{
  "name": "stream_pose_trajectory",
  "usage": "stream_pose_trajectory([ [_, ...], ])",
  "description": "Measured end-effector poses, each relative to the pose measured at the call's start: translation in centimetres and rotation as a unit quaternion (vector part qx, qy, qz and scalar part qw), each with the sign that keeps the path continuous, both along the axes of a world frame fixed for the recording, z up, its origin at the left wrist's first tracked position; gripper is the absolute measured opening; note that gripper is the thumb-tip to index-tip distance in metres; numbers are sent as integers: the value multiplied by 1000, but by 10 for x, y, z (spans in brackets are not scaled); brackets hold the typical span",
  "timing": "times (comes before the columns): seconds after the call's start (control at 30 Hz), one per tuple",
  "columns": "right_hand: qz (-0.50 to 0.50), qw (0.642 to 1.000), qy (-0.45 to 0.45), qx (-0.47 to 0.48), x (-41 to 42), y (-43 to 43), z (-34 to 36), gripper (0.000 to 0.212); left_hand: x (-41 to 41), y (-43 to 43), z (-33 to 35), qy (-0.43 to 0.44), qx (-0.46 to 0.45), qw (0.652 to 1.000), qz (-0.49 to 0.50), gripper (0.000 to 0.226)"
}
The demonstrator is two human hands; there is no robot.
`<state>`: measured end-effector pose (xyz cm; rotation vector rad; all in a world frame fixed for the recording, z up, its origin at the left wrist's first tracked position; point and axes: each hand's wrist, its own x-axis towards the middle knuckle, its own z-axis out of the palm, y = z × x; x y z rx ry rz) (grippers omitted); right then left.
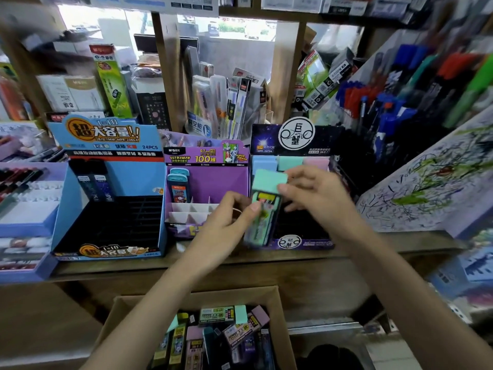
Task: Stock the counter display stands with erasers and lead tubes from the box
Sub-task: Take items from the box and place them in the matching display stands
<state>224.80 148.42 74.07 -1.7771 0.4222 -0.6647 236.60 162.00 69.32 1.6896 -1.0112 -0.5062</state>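
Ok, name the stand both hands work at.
The dark starry stand, far right, pastel erasers along its back; the blue stand and purple stand sit left.

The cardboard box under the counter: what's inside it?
The cardboard box holds a jumble: a mint-tipped eraser, a pink-tipped eraser and dark lead tubes. Whatever lies beneath that top layer is covered, and the box's near end runs out of the picture.

I log a wooden counter [240, 259] carrying three display stands: a purple stand [205, 180], a blue stand [106, 137] just left of it, and a dark stand [296, 140] just right of it.
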Motion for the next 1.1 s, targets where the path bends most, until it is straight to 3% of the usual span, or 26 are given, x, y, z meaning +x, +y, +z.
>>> stream_pose_trajectory([
  [0.1,-77,995,-27,-50,-11,-35,17,12,9,-11,-10,-282,61,953,99,37],
  [0.17,-116,990,-28,-76,-12,-56,22,9,13,-16,-18,-366,109,915,128,50],
  [0.37,-121,978,53,-159,3,-81,4,23,15,-19,-40,-404,134,897,117,46],
  [0.73,-103,981,65,-151,15,-86,-15,24,16,-17,-43,-415,110,895,120,42],
  [0.83,-146,958,97,-227,21,-83,-26,11,17,-17,-44,-415,103,896,120,41],
  [0.9,-174,932,122,-293,24,-81,-29,21,18,-16,-44,-412,101,898,116,41],
  [1.1,-197,905,197,-322,24,-77,-19,22,17,-8,-37,-390,75,915,77,37],
])
